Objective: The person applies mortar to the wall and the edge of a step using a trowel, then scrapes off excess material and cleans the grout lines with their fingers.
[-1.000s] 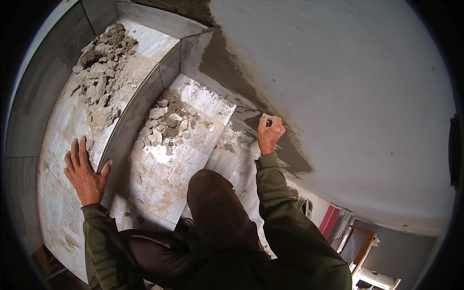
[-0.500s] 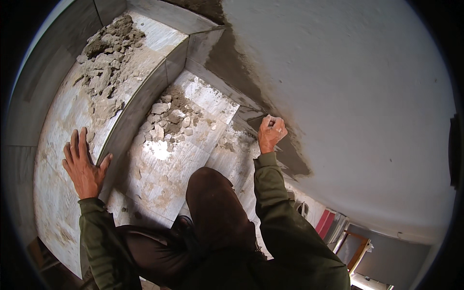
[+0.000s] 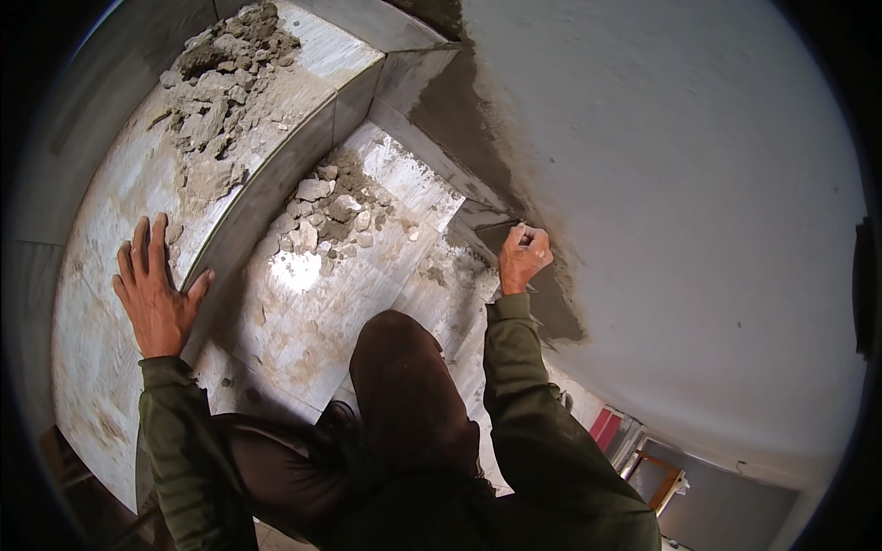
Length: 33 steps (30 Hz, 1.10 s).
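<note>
My left hand rests on the dusty upper stair tread, fingers spread and thumb over its front edge; it holds nothing. My right hand is closed in a fist against the band of damp grey mortar where the stairs meet the wall. Whatever is inside that fist, if anything, cannot be made out. Pale dust coats its knuckles. Between my hands lies the lower tiled tread, with a small heap of broken mortar on it.
A larger heap of mortar rubble lies on the upper tread's far end. A smooth grey wall fills the right side. My bent knee stands over the lower tread. At the lower right are a red-striped thing and a wooden frame.
The view has shifted slightly, so the steps and rubble appear a little higher. Both hands keep nearly the same places and shapes, the left flat and the right closed at the mortar.
</note>
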Tool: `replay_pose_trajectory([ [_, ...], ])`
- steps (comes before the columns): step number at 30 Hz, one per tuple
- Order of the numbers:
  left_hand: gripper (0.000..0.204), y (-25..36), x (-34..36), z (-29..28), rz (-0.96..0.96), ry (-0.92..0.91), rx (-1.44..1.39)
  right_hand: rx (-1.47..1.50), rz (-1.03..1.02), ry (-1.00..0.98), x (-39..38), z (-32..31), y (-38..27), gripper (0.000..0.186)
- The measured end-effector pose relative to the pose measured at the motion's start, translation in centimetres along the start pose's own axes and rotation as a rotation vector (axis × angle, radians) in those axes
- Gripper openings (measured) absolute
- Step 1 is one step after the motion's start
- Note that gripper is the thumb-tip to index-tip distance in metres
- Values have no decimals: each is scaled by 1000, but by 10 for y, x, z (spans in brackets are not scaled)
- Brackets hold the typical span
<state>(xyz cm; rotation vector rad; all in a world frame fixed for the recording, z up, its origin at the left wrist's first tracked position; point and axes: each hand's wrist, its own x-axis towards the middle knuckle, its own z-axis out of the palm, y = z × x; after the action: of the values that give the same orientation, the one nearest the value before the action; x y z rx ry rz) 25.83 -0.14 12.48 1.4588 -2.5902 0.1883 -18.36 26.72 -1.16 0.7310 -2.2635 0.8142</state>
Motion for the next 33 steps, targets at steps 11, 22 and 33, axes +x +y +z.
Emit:
replay_pose_trajectory([
  [11, 93, -3, 0, 3, -8, -3, 25, 180, 111, -165, 0, -18, 0, 18],
  [22, 95, -2, -2, 5, 3, 30, -11, 83, -138, -150, -8, -37, -11, 9],
  [33, 95, 7, 0, -3, 3, 3, -33, 112, -59, -252, -11, -41, -6, 8],
])
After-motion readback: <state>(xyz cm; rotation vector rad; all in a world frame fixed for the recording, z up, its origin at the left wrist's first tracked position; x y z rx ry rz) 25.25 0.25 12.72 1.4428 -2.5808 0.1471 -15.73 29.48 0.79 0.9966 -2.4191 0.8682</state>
